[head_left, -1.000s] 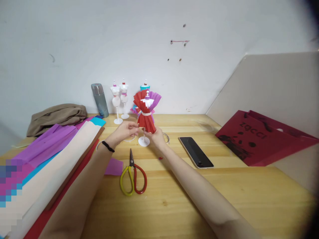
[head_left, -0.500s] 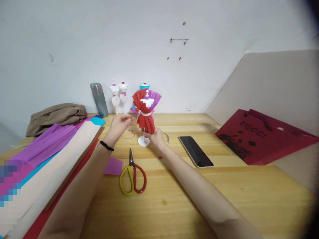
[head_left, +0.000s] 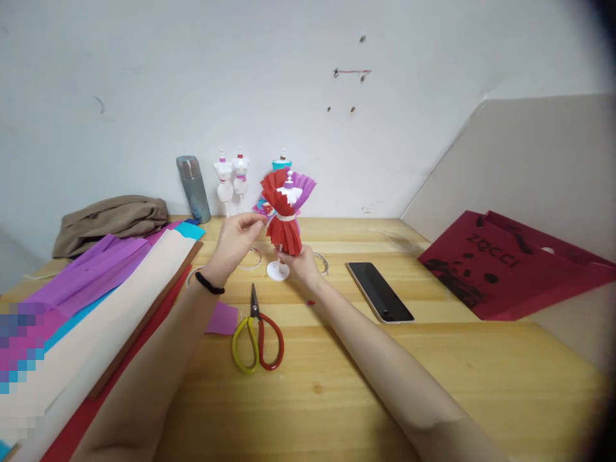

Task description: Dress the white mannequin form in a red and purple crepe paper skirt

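Observation:
A small white mannequin [head_left: 289, 194] on a round white base wears a pleated dress [head_left: 285, 235] of red and purple paper, tied with a white band at the waist. My right hand [head_left: 299, 264] is closed round the stand just under the red skirt. Left of the dress, my left hand [head_left: 239, 239] has its thumb and fingertips pinched together near the waist; whatever is between them is too small to make out. Scissors [head_left: 256, 330] with one yellow and one red handle lie in front, beside a purple paper square [head_left: 222, 319].
Other mannequins [head_left: 224, 183] and a grey-green flask [head_left: 193, 188] stand by the wall. Coloured paper sheets [head_left: 120, 282] and a brown cloth [head_left: 113, 224] lie left. A phone [head_left: 379, 292] and a red paper bag [head_left: 510, 266] are right. Wire rings [head_left: 250, 258] lie behind my hands.
My left hand has moved right, closer to the waist of the dress. My right hand keeps its hold on the stand. The view has shifted slightly.

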Demonstrator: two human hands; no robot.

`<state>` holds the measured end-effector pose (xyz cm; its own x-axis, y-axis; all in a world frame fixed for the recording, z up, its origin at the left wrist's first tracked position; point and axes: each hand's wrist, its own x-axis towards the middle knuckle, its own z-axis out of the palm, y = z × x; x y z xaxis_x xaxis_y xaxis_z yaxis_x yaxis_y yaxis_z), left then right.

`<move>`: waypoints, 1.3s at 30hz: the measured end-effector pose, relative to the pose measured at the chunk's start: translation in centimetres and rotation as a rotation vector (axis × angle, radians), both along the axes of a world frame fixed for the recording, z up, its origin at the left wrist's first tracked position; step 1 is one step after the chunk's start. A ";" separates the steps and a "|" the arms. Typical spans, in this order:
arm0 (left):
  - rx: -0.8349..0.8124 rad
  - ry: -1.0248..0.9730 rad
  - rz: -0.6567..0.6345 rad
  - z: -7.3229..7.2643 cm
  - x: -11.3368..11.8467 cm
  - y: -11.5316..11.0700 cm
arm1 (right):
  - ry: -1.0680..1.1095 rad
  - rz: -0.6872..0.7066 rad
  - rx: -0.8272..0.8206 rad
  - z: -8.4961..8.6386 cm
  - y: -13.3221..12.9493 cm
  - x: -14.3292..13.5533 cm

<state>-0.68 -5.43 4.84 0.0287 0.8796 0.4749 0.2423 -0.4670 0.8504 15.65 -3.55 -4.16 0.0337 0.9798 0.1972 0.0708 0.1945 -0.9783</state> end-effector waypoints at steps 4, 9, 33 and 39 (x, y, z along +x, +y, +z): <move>-0.025 -0.002 -0.027 -0.2 -0.1 0.0 | -0.011 -0.032 -0.022 -0.1 0.3 0.2; -0.049 -0.010 -0.051 -0.4 -0.2 0.3 | 0.001 -0.009 -0.048 -0.4 0.6 0.1; -0.088 0.017 -0.002 1.3 -1.1 -0.4 | -1.034 0.158 -0.211 3.1 1.2 10.1; -0.044 0.039 -0.003 2.9 -1.2 -1.9 | -1.235 0.228 -0.169 1.5 2.0 12.0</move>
<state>-1.93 -7.35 7.72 0.0488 0.8995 0.4341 0.2743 -0.4300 0.8601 27.62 -1.56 -2.62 -0.2549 0.9551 -0.1508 0.9328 0.2019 -0.2984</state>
